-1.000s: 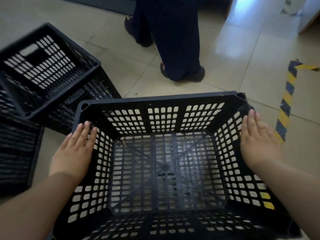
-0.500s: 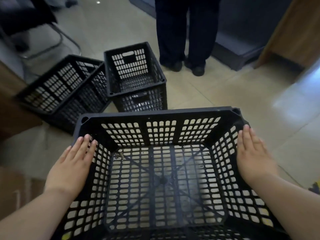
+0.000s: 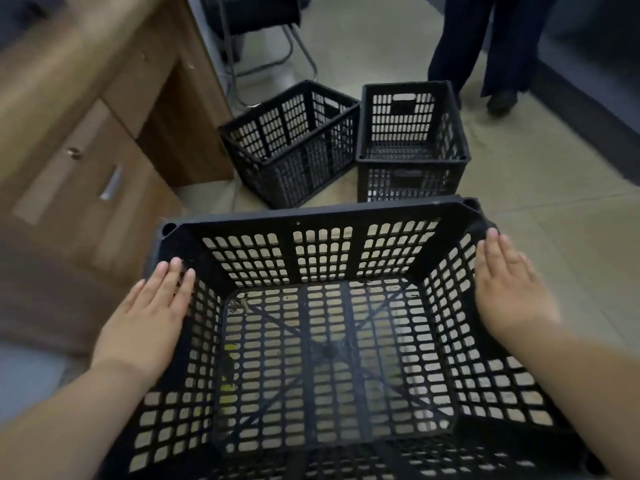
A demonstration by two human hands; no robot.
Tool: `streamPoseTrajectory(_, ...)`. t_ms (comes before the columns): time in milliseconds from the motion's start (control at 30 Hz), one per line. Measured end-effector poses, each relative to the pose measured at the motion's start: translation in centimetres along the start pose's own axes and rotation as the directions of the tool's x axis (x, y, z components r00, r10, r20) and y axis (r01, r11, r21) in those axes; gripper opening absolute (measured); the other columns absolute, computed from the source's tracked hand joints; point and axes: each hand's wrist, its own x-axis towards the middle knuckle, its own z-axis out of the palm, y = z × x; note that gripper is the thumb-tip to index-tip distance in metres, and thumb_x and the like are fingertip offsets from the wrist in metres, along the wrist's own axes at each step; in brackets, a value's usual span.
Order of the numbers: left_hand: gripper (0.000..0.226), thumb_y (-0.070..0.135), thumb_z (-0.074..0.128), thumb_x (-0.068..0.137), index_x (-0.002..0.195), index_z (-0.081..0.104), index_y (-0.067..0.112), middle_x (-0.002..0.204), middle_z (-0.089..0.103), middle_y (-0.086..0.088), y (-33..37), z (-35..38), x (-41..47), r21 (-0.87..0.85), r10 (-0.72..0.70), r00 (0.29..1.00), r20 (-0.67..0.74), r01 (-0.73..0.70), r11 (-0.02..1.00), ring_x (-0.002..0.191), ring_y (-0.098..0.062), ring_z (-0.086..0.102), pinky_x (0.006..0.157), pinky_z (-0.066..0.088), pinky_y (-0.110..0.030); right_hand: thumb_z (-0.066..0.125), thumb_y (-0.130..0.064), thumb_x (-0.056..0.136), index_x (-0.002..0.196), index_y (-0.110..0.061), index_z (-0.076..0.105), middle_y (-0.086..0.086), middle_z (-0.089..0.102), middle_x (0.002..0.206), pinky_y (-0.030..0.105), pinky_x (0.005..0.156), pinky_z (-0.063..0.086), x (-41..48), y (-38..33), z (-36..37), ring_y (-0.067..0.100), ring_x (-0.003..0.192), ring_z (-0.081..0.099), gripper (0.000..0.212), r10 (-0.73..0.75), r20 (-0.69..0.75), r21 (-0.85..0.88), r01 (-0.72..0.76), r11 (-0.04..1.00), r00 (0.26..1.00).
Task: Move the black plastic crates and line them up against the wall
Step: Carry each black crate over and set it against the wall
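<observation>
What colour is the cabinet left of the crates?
Light brown wood with metal handles, seen in the head view.

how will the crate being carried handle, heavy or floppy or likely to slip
The carried crate is empty with slotted walls and floor, so probably light for its size. Its thick rim and crossed floor ribs suggest it stays stiff. The left hand and right hand press flat on opposite walls rather than hooking handles, so it might slip if the squeeze eases.

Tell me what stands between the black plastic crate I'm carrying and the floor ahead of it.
Two more black slatted crates sit on the tiled floor just beyond the carried black plastic crate: the tilted crate beside the wooden cabinet and the upright crate. Behind them stand a person's legs.
</observation>
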Motion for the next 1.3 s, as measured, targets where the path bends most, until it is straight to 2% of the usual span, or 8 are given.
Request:
streamPoseTrajectory(133,0.084,0.000,0.038,0.090,0.131,-0.034,0.013,0.139,-0.038,-0.006,-2.7,2.4,-4.4,-0.032,-0.052,0.999,-0.008,0.052,0.998,0.139,-0.019,-0.023,0.115,-0.005,-0.032,0.005,-0.014,0.081,0.139,-0.001,-0.024,0.015,-0.039,0.137,0.037,0.111,-0.011,-2.3,-2.4,-1.6,0.026,0.141,-0.022,0.066,-0.082,-0.010,-0.031,0.081,0.996,0.997)
streamPoseTrajectory(400,0.098,0.009,0.054,0.088,0.133,-0.034,0.015,0.141,-0.038,-0.005,-5.5,6.7,-11.8,-0.119,-0.155,0.987,0.037,0.159,0.980,0.131,-0.014,-0.031,0.110,-0.010,-0.031,0.021,-0.009,0.093,0.139,-0.001,-0.024,0.016,-0.040,0.136,0.037,0.109,-0.013,-6.3,-5.3,-3.2,0.027,0.141,-0.023,0.066,-0.209,-0.020,-0.115,0.206,0.972,0.978)
streamPoseTrajectory(567,0.086,0.020,0.045,0.093,0.138,-0.029,0.017,0.141,-0.038,-0.003,-6.1,8.7,-15.6,-0.190,-0.215,0.971,0.107,0.232,0.954,0.130,-0.014,-0.031,0.109,-0.013,-0.032,0.026,-0.011,0.094,0.140,-0.001,-0.024,0.017,-0.040,0.138,0.038,0.109,-0.013,-7.2,-7.7,-4.4,0.027,0.139,-0.025,0.068,-0.291,0.007,-0.173,0.288,0.942,0.957)
streamPoseTrajectory(700,0.103,0.020,0.059,0.087,0.140,-0.029,0.018,0.142,-0.039,-0.004,-7.2,10.6,-18.4,-0.203,-0.307,0.935,0.179,0.340,0.918,0.131,-0.016,-0.032,0.109,-0.013,-0.032,0.027,-0.012,0.094,0.140,-0.003,-0.024,0.015,-0.040,0.138,0.037,0.108,-0.014,-6.6,-10.9,-5.7,0.025,0.139,-0.026,0.069,-0.375,0.020,-0.196,0.371,0.908,0.927)
streamPoseTrajectory(767,0.108,0.017,0.062,0.084,0.137,-0.032,0.017,0.143,-0.039,-0.005,-7.5,11.1,-19.9,-0.195,-0.356,0.909,0.217,0.398,0.896,0.132,-0.018,-0.033,0.111,-0.012,-0.033,0.029,-0.010,0.093,0.139,-0.003,-0.025,0.015,-0.040,0.138,0.038,0.108,-0.014,-6.0,-12.7,-6.3,0.024,0.135,-0.029,0.071,-0.429,0.011,-0.214,0.421,0.881,0.903)
streamPoseTrajectory(867,0.089,0.007,0.043,0.089,0.137,-0.031,0.015,0.144,-0.038,-0.006,-8.0,11.5,-22.2,-0.201,-0.413,0.872,0.262,0.468,0.860,0.133,-0.018,-0.031,0.116,-0.006,-0.034,0.032,-0.008,0.093,0.137,-0.003,-0.026,0.015,-0.040,0.138,0.038,0.107,-0.014,-5.2,-15.8,-7.5,0.022,0.127,-0.033,0.073,-0.513,-0.008,-0.246,0.495,0.833,0.859)
streamPoseTrajectory(967,0.079,0.002,0.032,0.090,0.133,-0.033,0.013,0.143,-0.038,-0.008,-8.8,12.3,-24.2,-0.220,-0.471,0.832,0.292,0.538,0.814,0.134,-0.017,-0.030,0.118,-0.003,-0.034,0.030,-0.007,0.093,0.137,-0.003,-0.026,0.016,-0.041,0.137,0.036,0.107,-0.014,-4.8,-19.4,-8.6,0.023,0.135,-0.029,0.071,-0.590,-0.036,-0.289,0.557,0.778,0.806)
streamPoseTrajectory(1300,0.080,0.007,0.035,0.091,0.134,-0.032,0.013,0.142,-0.036,-0.009,-12.7,19.1,-28.5,-0.240,-0.597,0.720,0.354,0.687,0.686,0.132,-0.014,-0.028,0.119,-0.001,-0.035,0.019,-0.008,0.094,0.132,-0.004,-0.029,0.015,-0.040,0.138,0.037,0.113,-0.008,-4.9,-31.8,-11.4,0.025,0.141,-0.022,0.062,-0.773,-0.068,-0.385,0.699,0.603,0.630)
